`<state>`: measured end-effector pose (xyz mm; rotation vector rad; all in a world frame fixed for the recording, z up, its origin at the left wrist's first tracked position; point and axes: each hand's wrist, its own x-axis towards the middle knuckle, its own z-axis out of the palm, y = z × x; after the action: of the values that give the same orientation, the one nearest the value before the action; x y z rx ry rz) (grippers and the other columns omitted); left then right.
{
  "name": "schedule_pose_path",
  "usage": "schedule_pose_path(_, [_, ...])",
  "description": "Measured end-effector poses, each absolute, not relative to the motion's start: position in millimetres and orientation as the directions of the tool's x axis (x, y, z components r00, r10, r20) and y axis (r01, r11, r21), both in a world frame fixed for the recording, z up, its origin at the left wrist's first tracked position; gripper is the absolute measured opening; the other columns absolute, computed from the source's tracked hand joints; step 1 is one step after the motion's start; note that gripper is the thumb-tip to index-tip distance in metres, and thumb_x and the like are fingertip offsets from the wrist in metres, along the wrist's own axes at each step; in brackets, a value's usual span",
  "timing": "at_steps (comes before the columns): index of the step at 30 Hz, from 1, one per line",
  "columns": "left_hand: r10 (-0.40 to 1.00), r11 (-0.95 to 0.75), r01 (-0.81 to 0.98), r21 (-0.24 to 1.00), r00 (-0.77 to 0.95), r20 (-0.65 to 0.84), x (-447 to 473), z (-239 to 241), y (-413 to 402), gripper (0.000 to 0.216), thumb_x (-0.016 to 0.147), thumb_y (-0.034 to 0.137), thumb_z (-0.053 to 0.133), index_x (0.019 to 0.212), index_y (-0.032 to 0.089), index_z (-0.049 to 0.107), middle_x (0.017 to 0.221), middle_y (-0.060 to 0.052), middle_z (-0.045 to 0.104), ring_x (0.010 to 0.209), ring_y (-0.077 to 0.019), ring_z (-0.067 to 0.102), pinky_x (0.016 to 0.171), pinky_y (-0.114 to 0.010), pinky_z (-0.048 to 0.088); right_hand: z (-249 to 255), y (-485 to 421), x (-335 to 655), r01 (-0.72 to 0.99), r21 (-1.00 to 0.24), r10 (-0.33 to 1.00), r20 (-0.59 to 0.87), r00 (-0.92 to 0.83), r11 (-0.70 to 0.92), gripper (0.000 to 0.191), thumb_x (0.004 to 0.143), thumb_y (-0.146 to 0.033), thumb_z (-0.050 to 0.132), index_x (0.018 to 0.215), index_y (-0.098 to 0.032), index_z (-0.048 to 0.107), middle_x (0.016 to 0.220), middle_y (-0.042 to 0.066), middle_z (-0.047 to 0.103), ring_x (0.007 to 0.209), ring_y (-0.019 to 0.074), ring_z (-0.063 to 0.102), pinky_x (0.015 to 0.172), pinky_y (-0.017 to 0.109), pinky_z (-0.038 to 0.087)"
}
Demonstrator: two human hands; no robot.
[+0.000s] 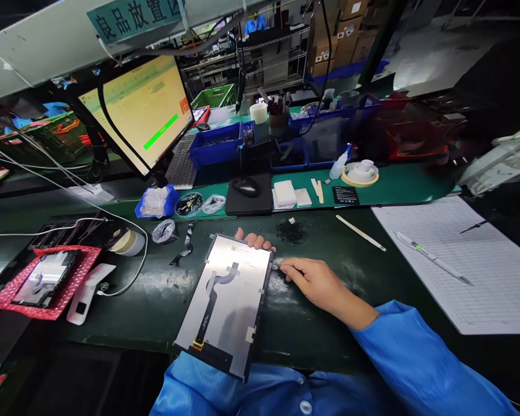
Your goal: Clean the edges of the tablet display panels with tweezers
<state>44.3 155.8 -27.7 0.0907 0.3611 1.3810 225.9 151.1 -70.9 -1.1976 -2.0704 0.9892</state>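
Observation:
My left hand (255,239) is closed on a display panel (238,289) from behind, its fingertips curling over the top edge. The panel is tilted, silvery back toward me, with a dark flex cable (208,315) running down it. At the panel's upper right edge, my right hand (314,281) pinches a small thin metal tool, apparently tweezers (275,265), mostly hidden by the fingers. Its tip touches or nearly touches the edge. Just beyond lies a pile of black scraps (291,231) on the dark green bench (325,346).
A phone-like device (47,277) lies on pink bubble wrap at left, near a white cable (141,277). A monitor (143,110), blue bins (216,144) and a mouse (247,186) stand behind. At right are a pale stick (360,233) and a pen (433,258) on paper sheets (459,289).

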Motion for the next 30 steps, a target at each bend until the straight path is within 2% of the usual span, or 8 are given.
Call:
schedule_pose_path(4, [0.945,0.29,-0.905,0.31,0.22,-0.244,38,-47,168,0.057,0.108,0.046,0.016,0.06,0.018,0.03,0.061,0.0,0.035,0.059,-0.0145,0.043,0.067,-0.032,0.044,-71,150,225,0.478,-0.83,0.912,0.085,-0.402,0.288,0.017,0.09,-0.038,0.067,0.094,-0.024,0.074,0.079,0.001,0.074,0.064,0.0171,0.065,0.062,0.029,0.049])
schedule_pose_path(9, [0.915,0.331,-0.885,0.327,0.217,-0.34,36,-63,180,0.062,0.107,0.054,0.014,0.057,0.019,0.026,0.058,-0.001,0.033,0.06,-0.0164,0.046,0.069,-0.035,0.047,-66,150,226,0.47,-0.798,0.879,0.15,-0.453,0.379,0.024,0.098,-0.035,0.056,0.089,-0.024,0.076,0.088,0.004,0.077,0.083,0.021,0.071,0.078,0.032,0.053])
schedule_pose_path(11, [0.917,0.332,-0.883,0.332,0.22,-0.333,36,-65,181,0.063,0.107,0.055,0.017,0.057,0.019,0.029,0.059,-0.001,0.035,0.061,-0.0166,0.047,0.069,-0.035,0.048,-67,149,226,0.463,-0.822,0.89,0.108,-0.444,0.331,0.025,0.098,-0.037,0.056,0.089,-0.024,0.075,0.082,0.003,0.076,0.076,0.0197,0.07,0.073,0.031,0.052])
schedule_pose_path(15, [0.921,0.343,-0.881,0.326,0.247,-0.302,35,-66,180,0.062,0.107,0.054,0.022,0.056,0.019,0.032,0.06,-0.002,0.037,0.062,-0.0168,0.048,0.071,-0.035,0.049,-70,148,226,0.447,-0.862,0.92,0.055,-0.388,0.24,0.02,0.09,-0.04,0.068,0.096,-0.022,0.075,0.075,0.001,0.073,0.062,0.0158,0.063,0.06,0.028,0.049])
schedule_pose_path(20, [0.925,0.342,-0.881,0.328,0.253,-0.285,36,-62,176,0.062,0.108,0.053,0.021,0.058,0.019,0.034,0.061,-0.001,0.038,0.063,-0.0161,0.049,0.073,-0.034,0.049,-66,148,228,0.462,-0.812,0.882,0.13,-0.453,0.357,0.023,0.098,-0.034,0.057,0.092,-0.023,0.077,0.088,0.004,0.077,0.08,0.0196,0.07,0.076,0.032,0.051])
schedule_pose_path(22, [0.921,0.351,-0.879,0.322,0.262,-0.288,36,-61,176,0.062,0.108,0.052,0.022,0.058,0.019,0.036,0.062,-0.001,0.038,0.064,-0.016,0.049,0.073,-0.034,0.049,-67,148,229,0.47,-0.822,0.89,0.091,-0.447,0.321,0.024,0.099,-0.034,0.057,0.093,-0.023,0.077,0.083,0.003,0.076,0.076,0.0185,0.069,0.073,0.031,0.051])
schedule_pose_path(26, [0.93,0.341,-0.895,0.288,0.276,-0.243,35,-62,176,0.06,0.107,0.052,0.026,0.058,0.019,0.038,0.062,-0.002,0.038,0.063,-0.0157,0.047,0.071,-0.034,0.049,-70,148,228,0.462,-0.858,0.923,0.037,-0.383,0.226,0.02,0.089,-0.037,0.071,0.1,-0.022,0.077,0.08,0.001,0.075,0.064,0.0156,0.064,0.062,0.028,0.05])
schedule_pose_path(30, [0.929,0.312,-0.903,0.297,0.224,-0.296,36,-65,177,0.058,0.106,0.051,0.027,0.058,0.019,0.034,0.06,-0.001,0.036,0.062,-0.0158,0.044,0.069,-0.034,0.048,-67,148,228,0.475,-0.822,0.9,0.097,-0.425,0.313,0.018,0.094,-0.035,0.064,0.096,-0.023,0.078,0.093,0.005,0.079,0.08,0.0201,0.07,0.075,0.032,0.054])
